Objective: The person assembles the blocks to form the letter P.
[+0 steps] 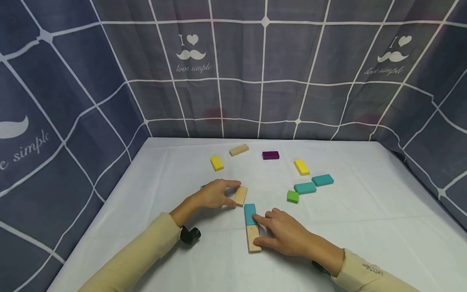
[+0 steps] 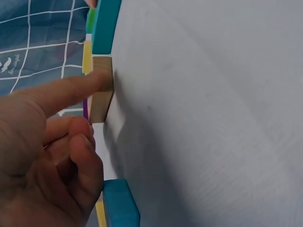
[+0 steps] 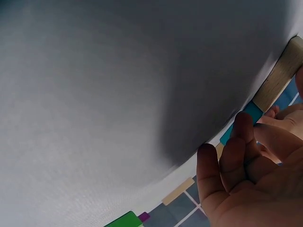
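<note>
My left hand (image 1: 215,194) holds a plain wooden block (image 1: 240,196) between thumb and index finger. In the left wrist view, one extended finger touches that wooden block (image 2: 102,90) while other fingers curl back. Just nearer, a teal block (image 1: 249,214) and another plain wooden block (image 1: 253,238) lie flat, end to end in a line. My right hand (image 1: 286,233) reaches in from the right, its index finger touching the teal block and its thumb on the nearer wooden one. Its remaining fingers are bent, seen in the right wrist view.
Beyond the hands lie yellow blocks (image 1: 217,163) (image 1: 301,167), a wooden block (image 1: 238,150) and a purple block (image 1: 270,155). Two teal blocks (image 1: 305,188) (image 1: 322,180) and a green block (image 1: 292,196) sit at right. A blue block (image 1: 202,186) is mostly hidden behind my left hand. Grey checked cloth (image 1: 237,101) surrounds the white table.
</note>
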{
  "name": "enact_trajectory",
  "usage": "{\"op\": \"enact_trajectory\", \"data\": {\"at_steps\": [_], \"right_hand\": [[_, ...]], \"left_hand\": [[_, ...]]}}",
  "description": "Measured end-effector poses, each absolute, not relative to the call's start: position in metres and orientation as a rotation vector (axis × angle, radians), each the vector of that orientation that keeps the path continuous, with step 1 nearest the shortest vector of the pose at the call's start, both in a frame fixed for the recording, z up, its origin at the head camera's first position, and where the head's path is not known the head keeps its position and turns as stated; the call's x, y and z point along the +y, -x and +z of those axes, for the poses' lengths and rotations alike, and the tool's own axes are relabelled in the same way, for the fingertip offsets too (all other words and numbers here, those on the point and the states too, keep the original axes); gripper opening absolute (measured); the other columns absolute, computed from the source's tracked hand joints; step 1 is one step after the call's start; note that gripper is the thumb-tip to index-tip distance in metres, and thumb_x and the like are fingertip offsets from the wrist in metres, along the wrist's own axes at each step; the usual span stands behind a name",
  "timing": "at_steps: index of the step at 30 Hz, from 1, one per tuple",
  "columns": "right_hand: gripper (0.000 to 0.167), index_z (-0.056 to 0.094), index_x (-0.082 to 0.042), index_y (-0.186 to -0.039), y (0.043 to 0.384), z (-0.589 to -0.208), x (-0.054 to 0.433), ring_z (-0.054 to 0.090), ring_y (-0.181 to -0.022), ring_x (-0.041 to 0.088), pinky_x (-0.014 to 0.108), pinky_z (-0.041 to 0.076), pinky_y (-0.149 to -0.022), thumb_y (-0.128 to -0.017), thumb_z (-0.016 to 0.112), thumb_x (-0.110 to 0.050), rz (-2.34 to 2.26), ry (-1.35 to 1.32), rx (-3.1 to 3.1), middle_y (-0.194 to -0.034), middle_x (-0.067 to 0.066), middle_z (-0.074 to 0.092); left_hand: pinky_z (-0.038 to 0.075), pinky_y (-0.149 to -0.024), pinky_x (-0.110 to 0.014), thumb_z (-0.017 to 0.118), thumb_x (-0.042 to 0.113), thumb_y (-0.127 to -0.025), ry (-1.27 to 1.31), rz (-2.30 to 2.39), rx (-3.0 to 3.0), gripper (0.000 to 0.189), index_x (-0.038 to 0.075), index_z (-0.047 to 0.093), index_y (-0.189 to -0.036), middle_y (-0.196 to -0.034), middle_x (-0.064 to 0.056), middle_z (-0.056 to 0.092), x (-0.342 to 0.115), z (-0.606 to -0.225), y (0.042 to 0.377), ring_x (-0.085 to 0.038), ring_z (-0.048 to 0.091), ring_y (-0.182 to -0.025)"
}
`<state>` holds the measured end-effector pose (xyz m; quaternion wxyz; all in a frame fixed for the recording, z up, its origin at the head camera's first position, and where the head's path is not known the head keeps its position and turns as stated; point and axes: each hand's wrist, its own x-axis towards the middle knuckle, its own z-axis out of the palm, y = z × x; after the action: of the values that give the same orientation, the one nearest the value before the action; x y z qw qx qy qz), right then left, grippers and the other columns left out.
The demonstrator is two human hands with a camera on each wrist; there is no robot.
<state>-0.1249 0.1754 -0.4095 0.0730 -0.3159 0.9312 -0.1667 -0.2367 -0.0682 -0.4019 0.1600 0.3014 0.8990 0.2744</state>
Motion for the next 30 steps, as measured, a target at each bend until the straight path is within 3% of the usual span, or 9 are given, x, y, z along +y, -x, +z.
{"op": "enact_trajectory", "data": {"at_steps": [9,22,26,29,30], "right_hand": [[0.071,0.059,-0.009,-0.137,0.125,-0.410,0.176,0.045,-0.083,0.009,0.031,0.044,-0.075,-0.091,0.057,-0.063,-0.504,0.949,2.798,-0.097,-0.004,0.061],[0.069,0.059,-0.009,-0.137,0.124,-0.411,0.176,0.047,-0.084,0.010,0.032,0.045,-0.077,-0.092,0.058,-0.061,-0.511,0.964,2.806,-0.095,-0.004,0.061],[0.070,0.059,-0.008,-0.137,0.124,-0.411,0.176,0.046,-0.083,0.009,0.031,0.044,-0.076,-0.092,0.058,-0.061,-0.512,0.962,2.803,-0.094,-0.005,0.060],[0.069,0.059,-0.008,-0.137,0.124,-0.410,0.176,0.045,-0.082,0.009,0.031,0.044,-0.075,-0.092,0.058,-0.060,-0.512,0.962,2.802,-0.094,-0.005,0.059],[0.069,0.059,-0.008,-0.137,0.124,-0.410,0.176,0.045,-0.082,0.009,0.030,0.044,-0.074,-0.092,0.058,-0.060,-0.513,0.961,2.802,-0.093,-0.005,0.059]], "left_hand": [[0.039,-0.107,-0.042,0.083,0.021,-0.081,-0.888,0.729,2.606,0.059,0.008,0.061,-0.135,-0.135,-0.006,0.061,-0.064,-0.404,0.238,-0.025,0.050,-0.131],[0.039,-0.107,-0.044,0.081,0.034,-0.083,-0.771,0.935,2.649,0.060,0.007,0.062,-0.134,-0.138,-0.009,0.058,-0.046,-0.409,0.240,-0.023,0.052,-0.127],[0.041,-0.104,-0.043,0.081,0.033,-0.083,-0.750,0.933,2.608,0.060,0.008,0.062,-0.134,-0.138,-0.010,0.058,-0.044,-0.411,0.237,-0.018,0.066,-0.100],[0.042,-0.103,-0.043,0.081,0.033,-0.083,-0.743,0.952,2.592,0.060,0.008,0.062,-0.134,-0.138,-0.012,0.057,-0.044,-0.411,0.235,-0.012,0.065,-0.074],[0.041,-0.105,-0.043,0.081,0.033,-0.083,-0.743,0.956,2.592,0.060,0.008,0.062,-0.134,-0.138,-0.012,0.057,-0.044,-0.412,0.235,-0.010,0.064,-0.073]]}}
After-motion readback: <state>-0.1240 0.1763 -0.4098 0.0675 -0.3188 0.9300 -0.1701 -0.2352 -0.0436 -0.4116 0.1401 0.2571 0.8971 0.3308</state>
